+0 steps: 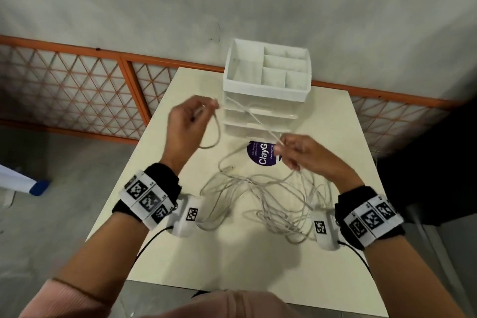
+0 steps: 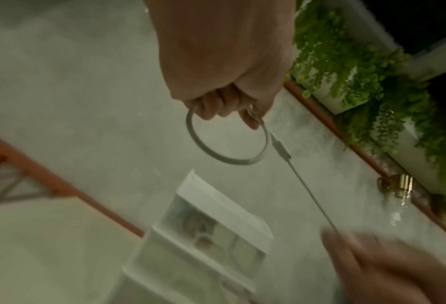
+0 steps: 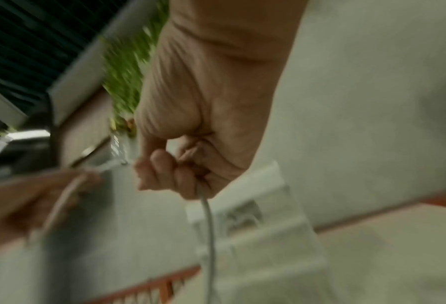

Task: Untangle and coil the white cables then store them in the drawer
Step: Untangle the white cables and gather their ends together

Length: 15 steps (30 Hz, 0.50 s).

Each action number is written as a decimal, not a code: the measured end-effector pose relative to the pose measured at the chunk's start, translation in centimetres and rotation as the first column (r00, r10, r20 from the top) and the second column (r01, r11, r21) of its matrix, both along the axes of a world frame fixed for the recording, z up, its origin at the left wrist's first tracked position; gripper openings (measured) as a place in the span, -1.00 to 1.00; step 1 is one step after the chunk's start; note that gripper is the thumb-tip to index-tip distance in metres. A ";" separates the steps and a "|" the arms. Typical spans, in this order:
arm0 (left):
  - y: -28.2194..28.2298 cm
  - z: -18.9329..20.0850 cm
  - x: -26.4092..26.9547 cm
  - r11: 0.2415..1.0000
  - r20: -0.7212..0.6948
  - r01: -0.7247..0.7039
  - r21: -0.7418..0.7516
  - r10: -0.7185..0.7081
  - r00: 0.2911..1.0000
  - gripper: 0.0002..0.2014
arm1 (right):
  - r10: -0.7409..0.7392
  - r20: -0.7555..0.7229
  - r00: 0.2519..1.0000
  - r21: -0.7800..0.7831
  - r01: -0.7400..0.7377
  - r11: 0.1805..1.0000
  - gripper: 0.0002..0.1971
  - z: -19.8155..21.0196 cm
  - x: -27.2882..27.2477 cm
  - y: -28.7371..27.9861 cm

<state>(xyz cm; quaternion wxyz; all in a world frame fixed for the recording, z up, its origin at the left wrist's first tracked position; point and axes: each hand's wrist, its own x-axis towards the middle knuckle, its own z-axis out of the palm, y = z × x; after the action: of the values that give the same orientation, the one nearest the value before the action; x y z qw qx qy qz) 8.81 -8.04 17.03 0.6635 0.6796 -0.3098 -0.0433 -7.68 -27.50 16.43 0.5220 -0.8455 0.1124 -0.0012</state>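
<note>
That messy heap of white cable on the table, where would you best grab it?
Probably not the tangled pile itself. Take the taut strand already stretched between the left hand and right hand, pinching from above: it hangs free, so it feeds the coil without tightening knots.

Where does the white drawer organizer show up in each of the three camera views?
Head: the drawer organizer stands at the table's far edge, upper centre, beyond both hands.
Left wrist: lower centre, tilted and blurred, below the left hand and its cable loop.
Right wrist: lower right of centre, blurred, behind the cable hanging from the right hand.
Shared landmark: the orange rail along the wall appears in all three.
</note>
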 end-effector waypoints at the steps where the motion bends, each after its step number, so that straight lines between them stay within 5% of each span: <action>1: 0.6 0.3 0.9 0.998 0.009 -0.064 -0.026 0.064 0.998 -0.92 | 0.027 -0.061 0.998 -0.001 -0.027 1.000 -0.75 -1.6 -0.5 -0.2; 4: 2.4 0.6 3.0 0.964 0.030 -0.240 -0.114 0.244 0.969 -0.90 | 0.075 -0.236 0.969 -0.105 -0.102 0.989 -0.73 -6.9 -2.6 -1.7; 6: 3.6 -0.1 4.1 0.938 0.031 -0.327 -0.114 0.332 0.943 -0.88 | -0.019 -0.224 0.974 -0.150 -0.015 0.989 -0.69 -9.0 -3.8 -2.8; 9: 4.8 -2.8 5.3 0.901 0.110 -0.370 0.226 0.353 0.929 -0.80 | -0.272 -0.017 0.962 -0.033 0.271 0.962 -0.72 -7.5 -4.4 -3.9; 12: 5.2 -6.1 5.2 0.723 0.140 -0.299 0.623 0.274 0.952 -0.76 | -0.413 0.263 0.872 0.054 0.414 0.909 -0.74 -2.9 -4.3 -4.3; 15: 5.2 -8.2 3.9 0.673 0.028 -0.215 0.708 0.277 0.960 -0.65 | -0.472 0.447 0.760 0.128 0.468 0.874 -0.70 1.7 -3.8 -4.0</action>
<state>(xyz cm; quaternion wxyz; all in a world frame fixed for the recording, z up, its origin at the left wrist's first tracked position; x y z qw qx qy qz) 12.67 -2.84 8.83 0.3654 0.9140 -0.1479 -0.0962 -11.46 -31.50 18.17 0.5198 -0.7624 0.1926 -0.3339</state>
